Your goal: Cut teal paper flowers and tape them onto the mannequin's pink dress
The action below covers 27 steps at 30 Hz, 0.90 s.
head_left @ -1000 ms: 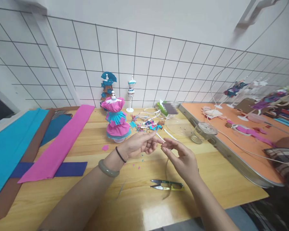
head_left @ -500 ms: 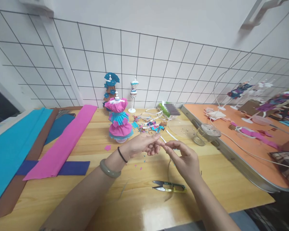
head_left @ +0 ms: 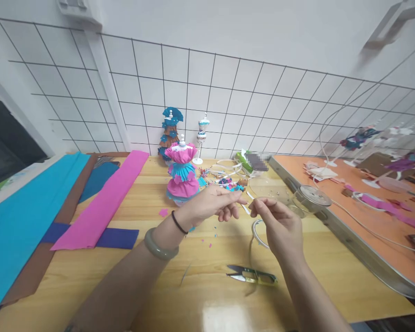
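Observation:
Above the middle of the table, my left hand [head_left: 223,202] has its thumb and forefinger together and the other fingers curled. Opposite it, my right hand [head_left: 280,221] pinches thumb against fingertips. Whatever either pinch holds is too small to make out. A narrow gap separates the fingertips, and white strips [head_left: 245,210] lie on the table behind them. Under my right hand is a white ring [head_left: 257,233], partly covered. Thread snips [head_left: 252,275] rest nearer me. Left of my hands stands a miniature dress form [head_left: 182,186] in pink and blue crepe paper.
Crepe paper sheets, including a pink one [head_left: 105,203], cover the left side. Behind are a blue-and-brown dress form [head_left: 169,136], a white stand [head_left: 201,138] and colourful scraps [head_left: 233,184]. A clear round container [head_left: 313,197] sits by the orange table [head_left: 352,216].
My fingertips, which were touching, have drawn slightly apart. The whole view has shifted, so things on the table appear further right.

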Available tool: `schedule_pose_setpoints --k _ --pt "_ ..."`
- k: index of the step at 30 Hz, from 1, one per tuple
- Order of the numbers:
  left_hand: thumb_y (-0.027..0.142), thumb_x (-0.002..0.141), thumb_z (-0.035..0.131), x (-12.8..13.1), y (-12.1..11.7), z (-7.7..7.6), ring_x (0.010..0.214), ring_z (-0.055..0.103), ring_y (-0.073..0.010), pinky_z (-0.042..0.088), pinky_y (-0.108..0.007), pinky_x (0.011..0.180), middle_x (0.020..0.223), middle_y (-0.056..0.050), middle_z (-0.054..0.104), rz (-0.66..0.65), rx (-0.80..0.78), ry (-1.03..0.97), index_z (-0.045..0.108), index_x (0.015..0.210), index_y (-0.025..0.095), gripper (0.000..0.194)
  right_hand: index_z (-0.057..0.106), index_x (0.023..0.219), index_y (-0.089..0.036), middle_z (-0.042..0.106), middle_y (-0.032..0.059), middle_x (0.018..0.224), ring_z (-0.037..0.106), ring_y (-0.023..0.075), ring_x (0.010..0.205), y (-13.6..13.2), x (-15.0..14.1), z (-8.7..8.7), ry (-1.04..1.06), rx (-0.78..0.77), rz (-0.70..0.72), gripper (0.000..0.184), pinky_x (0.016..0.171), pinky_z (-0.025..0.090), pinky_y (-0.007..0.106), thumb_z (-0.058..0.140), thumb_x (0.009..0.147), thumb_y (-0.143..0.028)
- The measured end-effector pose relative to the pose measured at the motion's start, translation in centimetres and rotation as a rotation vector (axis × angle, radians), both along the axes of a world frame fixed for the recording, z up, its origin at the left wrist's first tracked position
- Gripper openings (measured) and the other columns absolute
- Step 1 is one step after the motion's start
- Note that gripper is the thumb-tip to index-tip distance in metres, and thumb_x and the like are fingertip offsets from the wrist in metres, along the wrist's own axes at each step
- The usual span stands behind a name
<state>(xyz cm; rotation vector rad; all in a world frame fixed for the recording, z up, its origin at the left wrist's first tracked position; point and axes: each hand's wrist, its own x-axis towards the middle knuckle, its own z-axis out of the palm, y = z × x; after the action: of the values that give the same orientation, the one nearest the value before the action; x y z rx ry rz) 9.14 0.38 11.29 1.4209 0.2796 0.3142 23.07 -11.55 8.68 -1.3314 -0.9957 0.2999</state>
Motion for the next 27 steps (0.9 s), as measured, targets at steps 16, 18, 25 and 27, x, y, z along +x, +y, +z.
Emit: schedule_pose_setpoints --k 16,18,25,27 --pt "0.048 0.085 0.053 -0.4 0.4 0.6 0.047 0.046 -0.0036 0.031 -0.019 0.045 0.063 -0.002 0.057 0.052 -0.087 -0.02 0.07 0.095 0.009 0.043 0.072 0.085 -0.02 0.068 0.003 0.072 0.062 0.0164 0.065 1.4 -1.2 -0.2 -0.362 0.102 -0.135 0.011 0.065 0.051 0.032 0.067 0.079 -0.028" --pt "0.047 0.086 0.052 -0.4 0.4 0.5 0.047 0.046 -0.004 0.032 -0.018 0.044 0.063 -0.002 0.058 0.062 -0.02 -0.018 0.07 0.089 0.009 0.042 0.072 0.082 -0.02 0.068 0.0034 0.071 0.062 0.0168 0.065 1.5 -1.2 0.0 -0.292 0.064 -0.118 0.012 0.065 0.052 0.032 0.067 0.079 -0.031" --pt "0.046 0.083 0.054 -2.1 1.3 2.1 0.048 0.044 -0.0052 0.035 -0.019 0.047 0.059 0.0 0.057 0.349 0.373 -0.027 0.064 0.065 0.013 0.04 0.072 0.077 -0.017 0.066 0.003 0.067 0.062 0.0163 0.068 3.3 -1.1 0.8 0.038 0.032 -0.059 0.022 0.069 0.051 0.031 0.067 0.077 -0.039" --pt "0.043 0.084 0.054 -3.2 2.1 2.8 0.048 0.044 -0.0063 0.036 -0.02 0.048 0.057 0.002 0.054 0.598 0.44 -0.087 0.066 0.073 0.015 0.032 0.072 0.076 -0.017 0.067 0.0039 0.069 0.063 0.0175 0.071 4.2 -1.7 1.4 -0.009 0.027 -0.028 0.023 0.07 0.051 0.032 0.065 0.08 -0.038"
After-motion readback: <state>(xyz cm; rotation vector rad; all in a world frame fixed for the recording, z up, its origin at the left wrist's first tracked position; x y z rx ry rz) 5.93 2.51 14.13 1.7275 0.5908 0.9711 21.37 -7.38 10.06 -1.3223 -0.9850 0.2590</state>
